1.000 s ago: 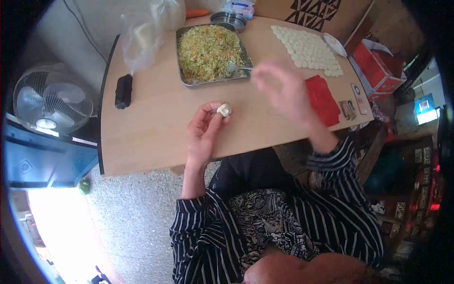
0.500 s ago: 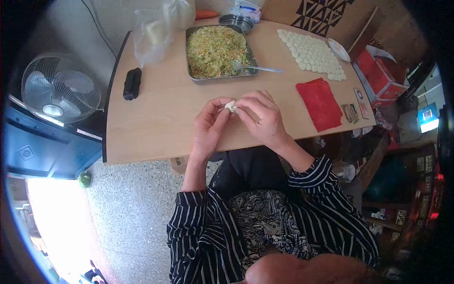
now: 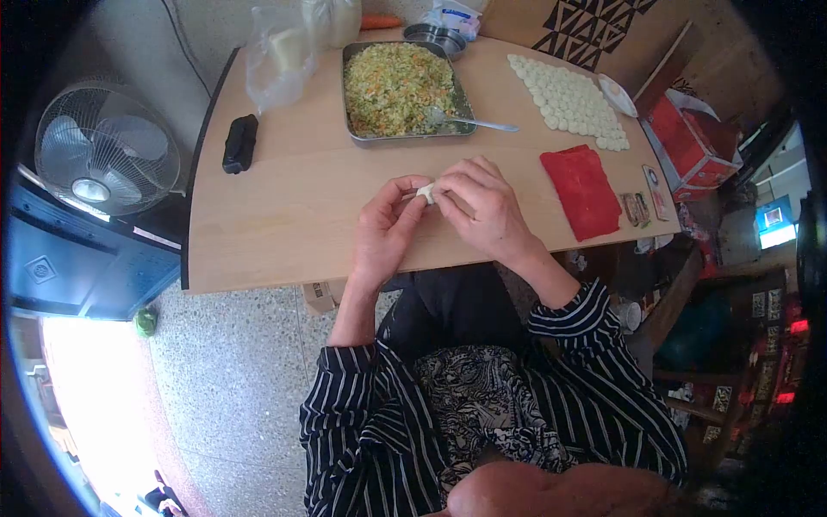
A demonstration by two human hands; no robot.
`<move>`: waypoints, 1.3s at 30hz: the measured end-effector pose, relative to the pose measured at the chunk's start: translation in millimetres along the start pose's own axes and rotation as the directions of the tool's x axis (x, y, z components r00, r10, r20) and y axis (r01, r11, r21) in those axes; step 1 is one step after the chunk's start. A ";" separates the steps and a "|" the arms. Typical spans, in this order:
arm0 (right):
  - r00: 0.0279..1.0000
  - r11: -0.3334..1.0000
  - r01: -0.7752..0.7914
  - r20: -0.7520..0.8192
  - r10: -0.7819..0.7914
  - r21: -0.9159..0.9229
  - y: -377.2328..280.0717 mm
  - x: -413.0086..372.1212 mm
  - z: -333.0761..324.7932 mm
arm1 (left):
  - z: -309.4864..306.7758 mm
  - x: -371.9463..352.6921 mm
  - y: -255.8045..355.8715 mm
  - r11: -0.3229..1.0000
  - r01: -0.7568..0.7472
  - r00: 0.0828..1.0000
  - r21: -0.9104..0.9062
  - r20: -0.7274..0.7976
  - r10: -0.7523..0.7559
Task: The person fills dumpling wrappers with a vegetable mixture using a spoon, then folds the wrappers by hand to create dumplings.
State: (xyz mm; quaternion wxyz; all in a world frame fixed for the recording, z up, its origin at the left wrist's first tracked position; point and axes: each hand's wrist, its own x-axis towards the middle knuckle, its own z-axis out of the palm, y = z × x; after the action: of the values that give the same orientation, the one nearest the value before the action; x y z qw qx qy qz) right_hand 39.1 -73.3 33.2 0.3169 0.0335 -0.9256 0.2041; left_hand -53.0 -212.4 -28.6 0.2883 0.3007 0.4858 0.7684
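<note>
A small white dumpling (image 3: 425, 193) is pinched between my two hands above the table's near half. My left hand (image 3: 385, 226) grips its left side with thumb and fingers. On the other side my right hand (image 3: 485, 209) pinches its edge, the fingertips partly hiding it. Beyond the hands stands a metal tray (image 3: 370, 140) of chopped vegetable filling (image 3: 398, 86), a spoon (image 3: 482, 124) resting in it with the handle over the right rim. Many finished white dumplings (image 3: 568, 102) lie packed together at the far right.
A red cloth (image 3: 582, 194) lies to the right, with banknotes (image 3: 636, 209) beside it. At left are a black case (image 3: 240, 144) and a clear plastic bag (image 3: 280, 65). A metal bowl (image 3: 438, 40) and a carrot (image 3: 381, 21) sit behind the tray. A fan (image 3: 105, 146) stands left of the table.
Both hands keep pinching the dumpling, with small finger shifts. The whole view has shifted slightly; the things on the table stay in place.
</note>
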 end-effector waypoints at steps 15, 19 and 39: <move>0.963 0.928 -0.269 0.075 0.258 0.257 -0.1 -7.8 -0.3 | 0.4 -0.7 2.3 1.000 -0.005 1.000 -0.016 -0.015 0.005; 0.981 0.968 -0.187 0.078 0.176 0.169 -0.8 -7.3 -2.2 | 0.6 0.0 1.2 1.000 -0.009 1.000 -0.014 -0.026 0.008; 0.997 0.998 0.013 0.083 -0.008 -0.057 -2.9 -1.1 -2.1 | -2.1 1.9 -4.1 0.999 -0.004 1.000 0.046 -0.009 0.004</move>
State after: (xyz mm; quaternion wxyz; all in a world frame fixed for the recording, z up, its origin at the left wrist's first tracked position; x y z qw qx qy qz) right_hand 41.7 -75.2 35.1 0.2803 0.0374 -0.9433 0.1741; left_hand -55.1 -210.8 -32.7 0.2777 0.3046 0.5039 0.7591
